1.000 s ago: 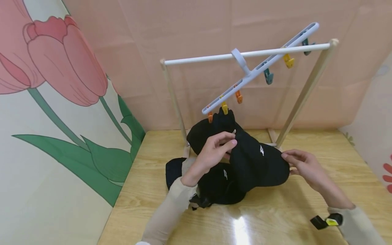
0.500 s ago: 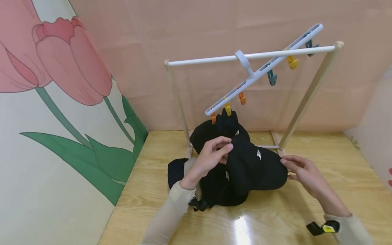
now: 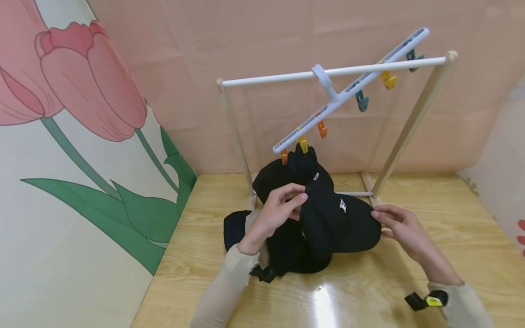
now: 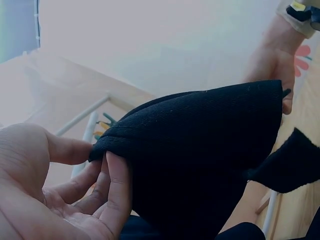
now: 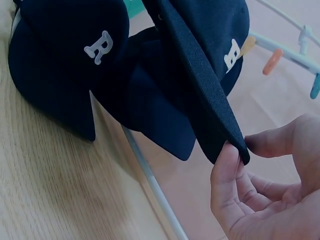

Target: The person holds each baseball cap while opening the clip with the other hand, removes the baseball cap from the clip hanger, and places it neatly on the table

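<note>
Both hands hold a black baseball cap [image 3: 348, 225] with a white letter badge, in front of the rack and above the table. My left hand [image 3: 276, 214] pinches the crown side between thumb and fingers, as the left wrist view also shows on the cap's dark cloth [image 4: 195, 145]. At the brim's tip, my right hand [image 3: 404, 230] pinches the edge; in the right wrist view the brim [image 5: 210, 95] sits between thumb and fingers. Behind it, a similar cap [image 3: 268, 177] hangs at the left end of a clip hanger [image 3: 332, 102], by the yellow clip [image 3: 303, 145].
Another dark cap [image 3: 309, 264] lies on the wooden table [image 3: 197, 282], partly hidden by the left arm. A navy and beige item [image 3: 235, 230] is beside it. The rack's white bar [image 3: 270, 79] carries the hanger, with several coloured clips. A right post [image 3: 414, 123] stands nearby.
Both hands and the held cap have shifted slightly left and a little lower relative to the hanger. Both grips stay as they were. The hanging cap shows no clear movement.
</note>
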The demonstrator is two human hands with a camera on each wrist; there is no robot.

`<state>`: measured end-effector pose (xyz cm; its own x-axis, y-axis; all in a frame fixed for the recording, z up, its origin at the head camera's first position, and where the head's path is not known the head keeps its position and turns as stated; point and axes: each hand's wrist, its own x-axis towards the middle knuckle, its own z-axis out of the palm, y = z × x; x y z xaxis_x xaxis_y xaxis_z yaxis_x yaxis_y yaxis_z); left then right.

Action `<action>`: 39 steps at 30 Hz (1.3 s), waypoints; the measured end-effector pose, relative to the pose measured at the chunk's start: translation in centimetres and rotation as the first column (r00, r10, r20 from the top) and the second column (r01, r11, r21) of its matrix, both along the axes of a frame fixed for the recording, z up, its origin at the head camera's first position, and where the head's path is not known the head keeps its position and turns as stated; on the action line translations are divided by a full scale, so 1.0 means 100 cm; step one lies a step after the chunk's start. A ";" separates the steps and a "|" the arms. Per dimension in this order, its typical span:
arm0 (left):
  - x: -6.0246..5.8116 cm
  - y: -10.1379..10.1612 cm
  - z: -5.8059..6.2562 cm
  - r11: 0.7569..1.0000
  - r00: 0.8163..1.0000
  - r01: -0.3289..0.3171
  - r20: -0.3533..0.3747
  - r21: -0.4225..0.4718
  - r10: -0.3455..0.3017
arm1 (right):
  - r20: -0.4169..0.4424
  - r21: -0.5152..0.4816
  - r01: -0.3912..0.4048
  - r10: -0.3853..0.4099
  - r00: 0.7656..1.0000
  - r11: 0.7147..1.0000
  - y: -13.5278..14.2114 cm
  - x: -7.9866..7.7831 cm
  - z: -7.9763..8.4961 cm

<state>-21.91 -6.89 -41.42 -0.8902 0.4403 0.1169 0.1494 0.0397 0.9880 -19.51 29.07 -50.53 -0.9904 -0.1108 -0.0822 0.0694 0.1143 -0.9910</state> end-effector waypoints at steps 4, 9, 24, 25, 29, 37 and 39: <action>-0.001 -0.002 -0.001 1.000 1.000 -0.005 -0.004 -0.005 0.005 | 0.000 -0.014 -0.002 0.002 1.000 1.000 -0.002 -0.002 0.001; -0.001 -0.005 -0.003 1.000 1.000 -0.006 0.024 -0.010 0.006 | 0.019 0.017 -0.004 0.004 1.000 1.000 -0.005 -0.004 0.000; -0.001 -0.013 -0.019 1.000 0.999 -0.019 0.050 -0.008 0.020 | 0.061 0.090 -0.008 0.002 0.998 0.996 -0.016 -0.005 -0.013; -0.001 -0.014 -0.020 1.000 0.998 -0.024 0.052 -0.010 0.025 | 0.064 0.096 -0.014 0.007 0.998 0.995 -0.018 -0.006 -0.014; -0.001 -0.016 -0.026 0.999 0.997 -0.040 0.071 -0.004 0.040 | 0.072 0.126 -0.029 0.020 0.997 0.992 -0.021 -0.009 -0.018; -0.002 -0.020 -0.035 0.998 0.994 -0.047 0.103 0.031 0.044 | 0.103 0.158 -0.044 0.028 0.994 0.986 -0.024 -0.016 -0.024; -0.002 -0.021 -0.038 0.998 0.993 -0.054 0.106 0.034 0.051 | 0.108 0.159 -0.050 0.033 0.994 0.986 -0.026 -0.018 -0.026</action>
<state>-22.08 -8.95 -45.19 -0.9202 0.3898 0.0367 0.0433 0.0083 0.9990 -21.31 26.50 -53.15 -0.9702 -0.1288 -0.2052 0.1634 0.2773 -0.9468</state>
